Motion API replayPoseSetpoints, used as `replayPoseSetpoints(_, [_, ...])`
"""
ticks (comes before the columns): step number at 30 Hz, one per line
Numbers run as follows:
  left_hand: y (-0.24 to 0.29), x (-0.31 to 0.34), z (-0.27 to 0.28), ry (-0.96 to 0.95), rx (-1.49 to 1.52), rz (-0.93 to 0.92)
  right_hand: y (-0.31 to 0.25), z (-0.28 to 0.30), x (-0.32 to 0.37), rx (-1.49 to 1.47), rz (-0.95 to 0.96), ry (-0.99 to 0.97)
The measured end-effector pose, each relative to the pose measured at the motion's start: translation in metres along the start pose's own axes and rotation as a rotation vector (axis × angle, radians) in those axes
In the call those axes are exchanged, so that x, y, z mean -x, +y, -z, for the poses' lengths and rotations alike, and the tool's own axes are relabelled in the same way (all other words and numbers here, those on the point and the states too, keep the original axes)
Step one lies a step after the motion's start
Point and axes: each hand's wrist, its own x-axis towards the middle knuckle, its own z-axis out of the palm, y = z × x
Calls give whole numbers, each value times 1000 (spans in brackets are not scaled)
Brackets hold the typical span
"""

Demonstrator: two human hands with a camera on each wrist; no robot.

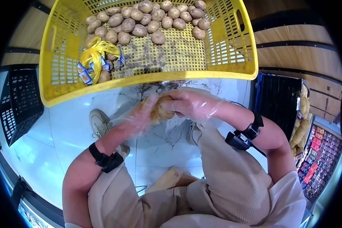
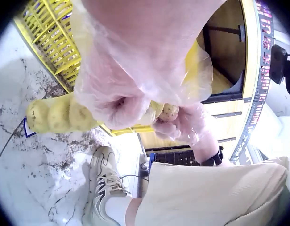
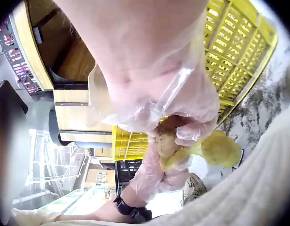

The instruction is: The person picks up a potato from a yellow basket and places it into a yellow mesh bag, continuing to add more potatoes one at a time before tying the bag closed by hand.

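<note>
Both hands wear clear plastic gloves and meet in front of the crate. My left hand (image 1: pixel 140 114) grips the upper part of a yellow mesh bag (image 2: pixel 53 115). Several potatoes fill the bag's lower part, which hangs over the floor. With curled fingers, my right hand (image 1: pixel 188 104) holds a potato (image 1: pixel 165 108) at the bag's mouth. In the right wrist view, the yellow netting (image 3: pixel 169 162) lies against that potato (image 3: pixel 166 142). Part of the bag is hidden behind the hands in the head view.
Ahead stands a yellow plastic crate (image 1: pixel 140 80) with many loose potatoes (image 1: pixel 140 30) toward its back. Yellow mesh bags with blue labels (image 1: pixel 97 57) lie in its left corner. Black crates (image 1: pixel 21 102) stand left and right, the right one beside filled potato bags (image 1: pixel 301 131). Dirt marks the floor (image 1: pixel 159 133).
</note>
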Motion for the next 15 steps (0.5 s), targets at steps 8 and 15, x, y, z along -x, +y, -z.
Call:
replayPoseSetpoints(8, [2,-1,-20,25,-8,-232,9,-11,-7,-209,181,-74])
replayPoseSetpoints(15, [-14,-11,6,39,-134,47,12,-1,-12,368,269,-74])
